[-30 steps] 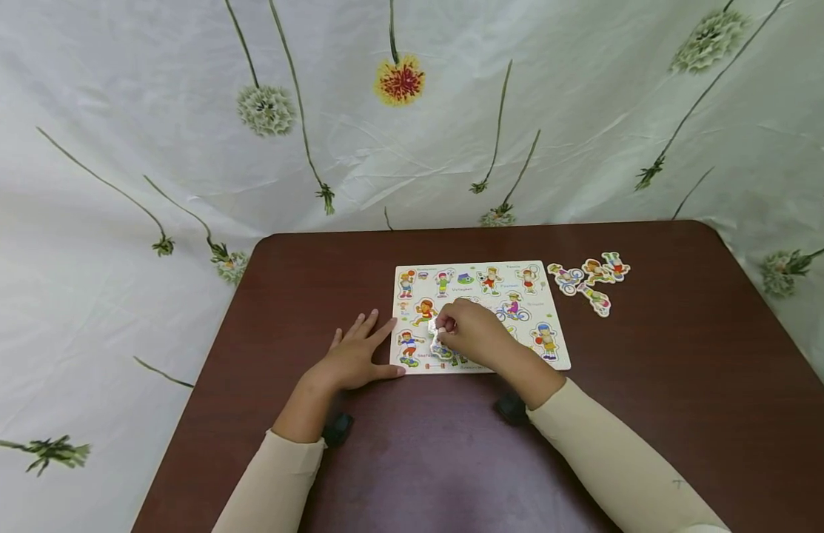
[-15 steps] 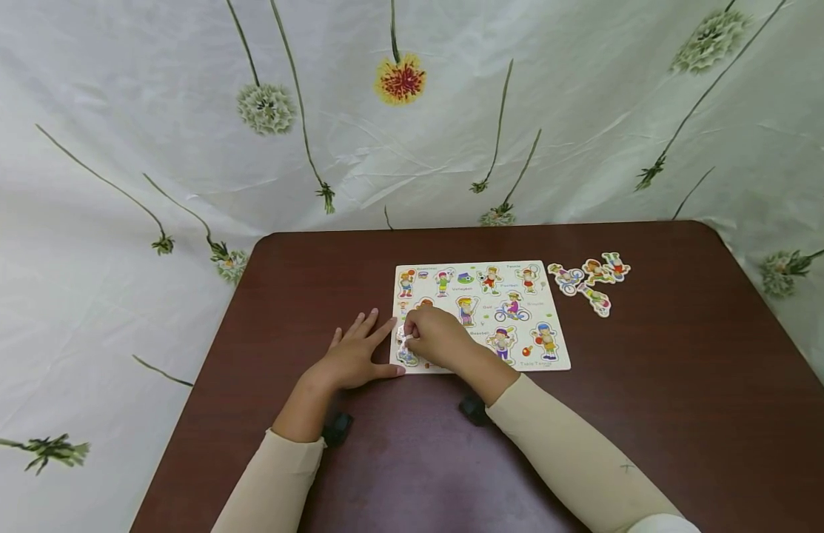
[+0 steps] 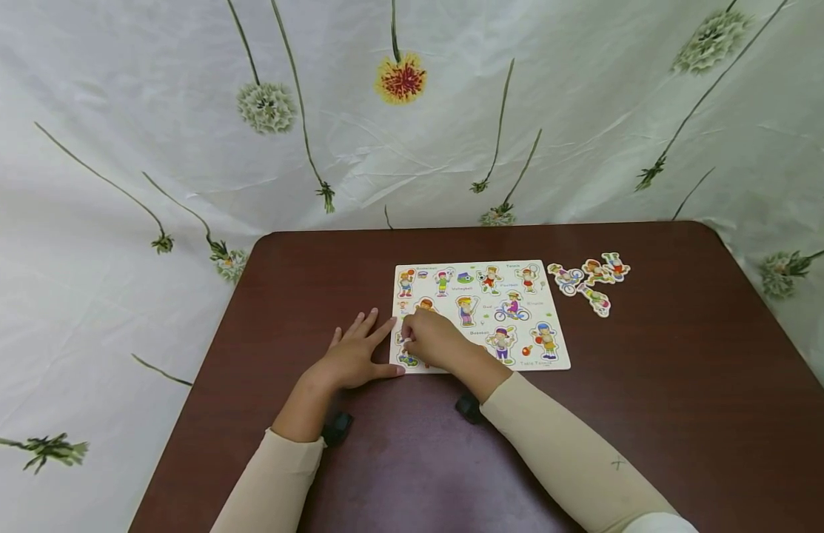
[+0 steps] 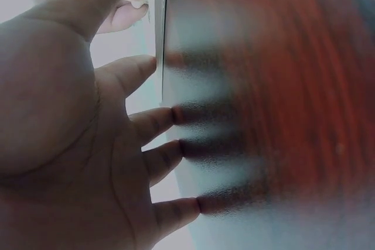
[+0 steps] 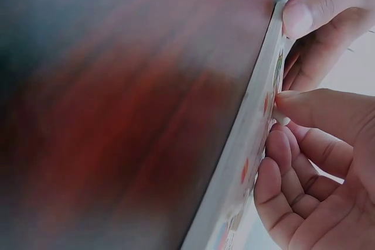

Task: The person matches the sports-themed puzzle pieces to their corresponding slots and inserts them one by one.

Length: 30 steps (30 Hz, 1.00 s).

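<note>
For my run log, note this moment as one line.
left hand: touches puzzle board edge; right hand: pinches white knob; four loose pieces: right of board

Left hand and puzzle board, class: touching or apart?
Touching. The right wrist view shows the left hand with its thumb tip against a corner of the puzzle board, no gap between them.

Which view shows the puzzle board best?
The head view: most of the puzzle board shows, though the right hand covers part. The left wrist view shows mainly its edge; the right wrist view, edge and foreshortened face.
</note>
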Each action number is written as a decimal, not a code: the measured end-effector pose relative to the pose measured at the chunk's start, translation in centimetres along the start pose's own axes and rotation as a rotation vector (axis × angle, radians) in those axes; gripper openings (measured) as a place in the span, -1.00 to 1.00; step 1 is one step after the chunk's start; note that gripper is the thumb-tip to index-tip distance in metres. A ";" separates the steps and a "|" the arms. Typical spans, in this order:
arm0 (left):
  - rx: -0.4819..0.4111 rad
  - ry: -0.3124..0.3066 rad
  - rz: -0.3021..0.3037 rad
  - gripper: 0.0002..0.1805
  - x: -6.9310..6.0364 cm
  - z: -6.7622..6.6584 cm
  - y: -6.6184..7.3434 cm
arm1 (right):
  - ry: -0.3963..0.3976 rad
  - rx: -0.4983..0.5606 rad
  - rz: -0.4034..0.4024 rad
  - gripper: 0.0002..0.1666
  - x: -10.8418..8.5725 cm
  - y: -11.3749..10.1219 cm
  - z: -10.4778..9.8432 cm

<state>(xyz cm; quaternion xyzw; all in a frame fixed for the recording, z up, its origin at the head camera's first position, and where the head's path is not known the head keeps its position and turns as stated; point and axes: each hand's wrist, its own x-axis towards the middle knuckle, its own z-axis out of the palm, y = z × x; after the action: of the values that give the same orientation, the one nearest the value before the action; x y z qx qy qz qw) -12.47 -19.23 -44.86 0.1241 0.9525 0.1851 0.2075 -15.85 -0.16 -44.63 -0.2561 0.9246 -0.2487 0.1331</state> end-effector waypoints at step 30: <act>0.000 -0.001 -0.019 0.05 0.0 0.0 0.2 | 0.390 0.743 0.195 -0.62 -4.4 8.0 -4.0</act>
<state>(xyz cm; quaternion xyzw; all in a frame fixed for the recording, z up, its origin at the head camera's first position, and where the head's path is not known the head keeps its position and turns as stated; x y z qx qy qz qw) -12.49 -19.07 -44.76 0.1153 0.9536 0.1830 0.2096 -16.91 9.73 -44.98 -0.0507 0.8000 -0.5946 0.0619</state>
